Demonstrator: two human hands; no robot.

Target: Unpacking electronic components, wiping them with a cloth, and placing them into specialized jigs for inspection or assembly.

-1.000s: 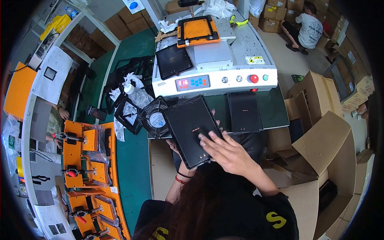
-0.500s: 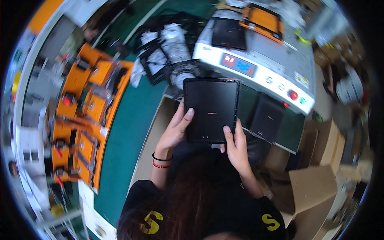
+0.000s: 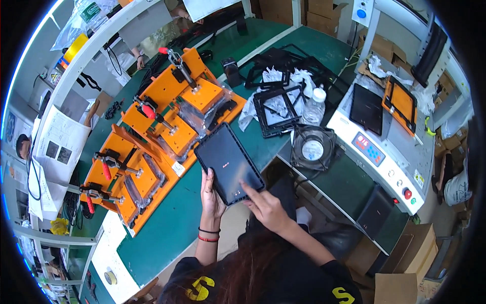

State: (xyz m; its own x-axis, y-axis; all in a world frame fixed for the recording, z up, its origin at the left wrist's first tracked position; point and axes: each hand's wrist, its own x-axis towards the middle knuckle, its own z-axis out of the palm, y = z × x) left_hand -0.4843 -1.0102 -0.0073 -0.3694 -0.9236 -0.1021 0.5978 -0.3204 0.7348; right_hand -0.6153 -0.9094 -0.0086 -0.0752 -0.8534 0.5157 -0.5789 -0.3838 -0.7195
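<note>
A flat black rectangular tablet-like panel [image 3: 230, 159] with a ribbed raised rim is held tilted over the front edge of the green bench. Gripping its lower left side, my left hand [image 3: 211, 197] has the thumb along the rim and the fingers beneath. At the lower right corner is my right hand [image 3: 271, 210], its index fingertip on the panel's face and the other fingers curled at the edge, partly hidden. Just beyond the panel's left side stands an orange clamp fixture [image 3: 174, 144] with several red-tipped toggle clamps.
Black frames [image 3: 277, 114], a clear bottle [image 3: 315, 106] and a black fan [image 3: 313, 147] sit ahead. On the right, a white machine [image 3: 369, 147] carries a black panel [image 3: 367, 109] and an orange frame [image 3: 401, 106]. Another dark panel [image 3: 377, 212] lies below it. Cardboard boxes [image 3: 412, 253] stand lower right.
My view has swung left, toward the orange fixture. The panel has gone from upright to tilted, moving left, and my right hand now has a fingertip on its face.
</note>
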